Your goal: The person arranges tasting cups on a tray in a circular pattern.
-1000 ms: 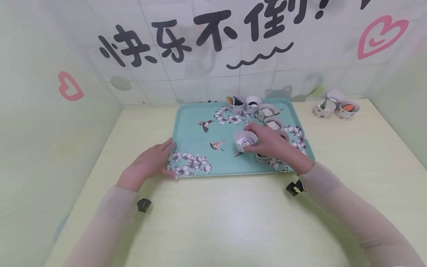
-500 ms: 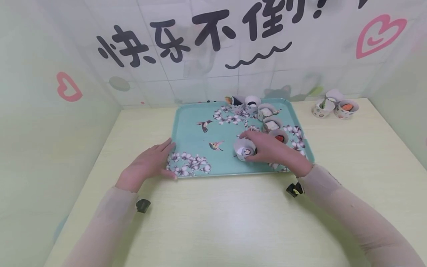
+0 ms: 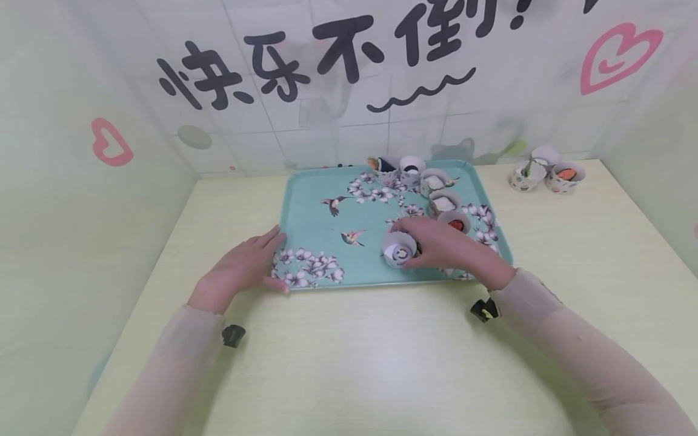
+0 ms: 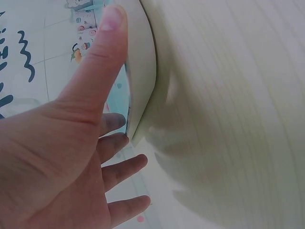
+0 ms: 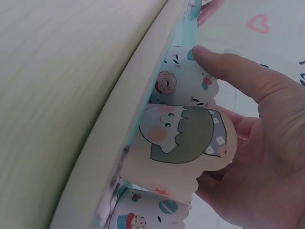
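My right hand (image 3: 438,243) pinches a white paper baking cup (image 3: 395,254) by its rim, low over the front middle of the turquoise tray (image 3: 305,224). A small round piece with a dark swirl shows inside. In the right wrist view the thumb lies at the rim of this doughnut-print cup (image 5: 174,81); beside it stands a cup with a cartoon girl's face (image 5: 190,138), overlapped by the fingers. My left hand (image 3: 240,269) rests at the tray's left front corner, fingers along the left edge and thumb at the front edge. Its fingers look spread and fairly straight in the left wrist view.
Several filled paper cups (image 3: 436,189) curve along the tray's back and right side; one shows something red (image 3: 455,224). A cluster of 3 cups (image 3: 526,180) stands on the pale table (image 3: 349,357) at the back right. A white printed wall (image 3: 338,145) rises behind.
My right hand has moved slightly toward the front of the tray, bringing the baking cup lower and nearer the front edge. My left hand stays at the tray's corner.
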Demonstrator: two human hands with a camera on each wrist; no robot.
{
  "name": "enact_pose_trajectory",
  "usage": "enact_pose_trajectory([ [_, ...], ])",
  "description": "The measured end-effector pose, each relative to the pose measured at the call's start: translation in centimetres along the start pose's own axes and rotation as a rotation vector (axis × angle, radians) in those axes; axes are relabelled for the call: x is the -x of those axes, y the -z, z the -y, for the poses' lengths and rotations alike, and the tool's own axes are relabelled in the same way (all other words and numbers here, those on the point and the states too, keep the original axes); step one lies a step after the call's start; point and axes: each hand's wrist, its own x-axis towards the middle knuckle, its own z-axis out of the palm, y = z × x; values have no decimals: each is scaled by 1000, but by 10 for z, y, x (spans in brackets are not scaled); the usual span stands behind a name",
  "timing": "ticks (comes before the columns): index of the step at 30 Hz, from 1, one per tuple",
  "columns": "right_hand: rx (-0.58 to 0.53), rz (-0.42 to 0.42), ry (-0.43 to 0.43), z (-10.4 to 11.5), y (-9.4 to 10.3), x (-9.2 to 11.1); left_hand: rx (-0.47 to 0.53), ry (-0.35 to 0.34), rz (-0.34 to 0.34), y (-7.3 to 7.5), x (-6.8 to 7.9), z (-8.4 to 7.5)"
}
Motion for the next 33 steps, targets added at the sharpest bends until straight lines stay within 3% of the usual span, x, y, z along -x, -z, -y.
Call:
enact_pose_trajectory([
  [12,-7,-70,-20,-3,17,16,-13,1,-2,2,-1,0],
  [19,-133,-82,-43,-9,24,27,-8,5,6,1,-2,0],
  [33,-228,-207,-91,-26,39,48,-9,6,5,0,-1,-1],
])
